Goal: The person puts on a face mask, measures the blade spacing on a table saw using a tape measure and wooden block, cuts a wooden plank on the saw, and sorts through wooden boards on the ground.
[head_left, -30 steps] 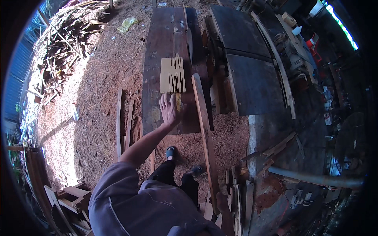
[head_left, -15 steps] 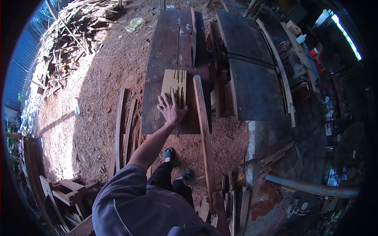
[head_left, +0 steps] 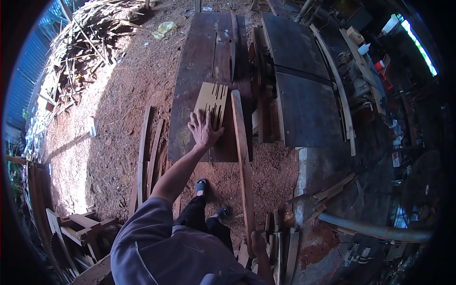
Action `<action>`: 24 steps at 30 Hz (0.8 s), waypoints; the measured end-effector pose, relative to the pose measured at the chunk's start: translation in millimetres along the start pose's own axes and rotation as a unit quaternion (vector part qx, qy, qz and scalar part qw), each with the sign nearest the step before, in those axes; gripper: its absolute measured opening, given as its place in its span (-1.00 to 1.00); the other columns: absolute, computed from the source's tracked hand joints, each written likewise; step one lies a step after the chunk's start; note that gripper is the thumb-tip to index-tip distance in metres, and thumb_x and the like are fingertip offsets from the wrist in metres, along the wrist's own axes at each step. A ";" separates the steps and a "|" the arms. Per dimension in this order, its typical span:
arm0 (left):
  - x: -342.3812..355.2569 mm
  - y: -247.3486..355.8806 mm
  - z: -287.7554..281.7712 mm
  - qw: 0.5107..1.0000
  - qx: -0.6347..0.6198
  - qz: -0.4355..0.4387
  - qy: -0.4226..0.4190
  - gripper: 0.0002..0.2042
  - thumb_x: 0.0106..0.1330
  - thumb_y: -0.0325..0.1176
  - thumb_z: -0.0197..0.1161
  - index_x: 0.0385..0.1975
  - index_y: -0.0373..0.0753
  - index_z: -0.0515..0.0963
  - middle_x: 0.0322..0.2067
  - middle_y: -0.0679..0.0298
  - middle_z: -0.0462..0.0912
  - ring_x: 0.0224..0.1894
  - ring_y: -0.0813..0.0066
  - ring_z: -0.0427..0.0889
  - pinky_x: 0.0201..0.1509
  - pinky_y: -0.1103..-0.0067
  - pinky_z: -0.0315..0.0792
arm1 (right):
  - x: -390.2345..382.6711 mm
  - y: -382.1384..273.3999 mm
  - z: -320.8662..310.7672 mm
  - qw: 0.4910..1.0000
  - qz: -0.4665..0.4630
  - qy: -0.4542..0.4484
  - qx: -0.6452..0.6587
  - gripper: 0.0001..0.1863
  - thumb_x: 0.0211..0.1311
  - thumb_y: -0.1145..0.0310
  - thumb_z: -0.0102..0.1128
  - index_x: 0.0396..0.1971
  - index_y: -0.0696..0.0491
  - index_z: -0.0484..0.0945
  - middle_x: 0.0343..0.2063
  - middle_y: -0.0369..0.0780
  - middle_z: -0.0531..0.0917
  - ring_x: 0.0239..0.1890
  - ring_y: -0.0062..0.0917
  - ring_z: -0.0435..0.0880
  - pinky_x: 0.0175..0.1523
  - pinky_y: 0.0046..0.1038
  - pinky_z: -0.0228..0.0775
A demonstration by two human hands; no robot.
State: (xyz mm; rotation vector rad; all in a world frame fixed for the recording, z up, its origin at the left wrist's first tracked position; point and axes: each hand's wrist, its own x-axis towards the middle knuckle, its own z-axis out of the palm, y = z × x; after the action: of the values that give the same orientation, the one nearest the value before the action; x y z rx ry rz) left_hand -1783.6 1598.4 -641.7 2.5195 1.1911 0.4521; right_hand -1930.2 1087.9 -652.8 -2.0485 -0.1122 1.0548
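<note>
My left hand (head_left: 205, 133) lies with fingers spread on a tan board with dark slots (head_left: 213, 95), its thumb at the board's near right corner. The board rests slightly askew on a dark, worn wooden tabletop (head_left: 192, 52), near its front edge. My right hand (head_left: 259, 243), low at my right side, grips a long narrow wooden plank (head_left: 241, 137). The plank runs up to the tabletop's right part, right of the slotted board.
Machinery and dark panels (head_left: 301, 109) stand right of the table. Loose strips (head_left: 143, 152) lie left of it on chip-strewn ground, with a scrap pile (head_left: 90, 33) beyond. A wooden frame (head_left: 83, 228) is at lower left, a long pipe (head_left: 370, 228) at lower right.
My left hand has moved onto the slotted board, which has shifted toward me and turned slightly. My right hand still holds the plank.
</note>
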 end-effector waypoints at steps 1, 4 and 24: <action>0.5 2.6 1.0 1.000 0.000 0.002 -0.001 -0.06 -0.07 0.18 0.40 0.33 -0.16 0.24 0.40 -0.09 -0.06 0.44 -0.18 -0.19 0.34 -0.12 -0.12 | -1.2 4.0 -0.5 1.000 0.000 0.001 0.002 -0.47 0.48 -0.04 -0.25 -0.23 0.16 0.50 -0.51 -0.20 0.65 -0.48 -0.47 0.68 -0.28 -0.40 0.52; 1.5 0.6 2.5 1.000 -0.005 -0.009 0.013 -0.08 -0.06 0.20 0.39 0.31 -0.15 0.25 0.39 -0.09 -0.03 0.43 -0.17 -0.16 0.33 -0.09 -0.10 | -4.9 -22.8 4.3 1.000 0.019 0.004 -0.007 -0.48 0.48 -0.04 -0.25 -0.25 0.14 0.51 -0.52 -0.20 0.65 -0.47 -0.46 0.69 -0.28 -0.38 0.51; 9.5 22.0 17.1 0.998 -0.005 -0.064 0.005 -0.08 0.04 0.28 0.29 0.34 -0.17 0.21 0.40 -0.14 -0.07 0.44 -0.20 -0.19 0.35 -0.10 -0.13 | -7.4 -37.4 11.0 0.999 0.022 0.022 -0.009 -0.52 0.47 0.02 -0.22 -0.31 0.13 0.52 -0.57 -0.22 0.62 -0.47 -0.42 0.64 -0.27 -0.33 0.46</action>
State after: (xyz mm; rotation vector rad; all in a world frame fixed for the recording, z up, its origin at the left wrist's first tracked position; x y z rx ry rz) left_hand -1755.8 1590.0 -646.7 2.4173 1.3415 0.4383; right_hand -1932.9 1116.7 -625.6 -2.0966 -0.0552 1.0379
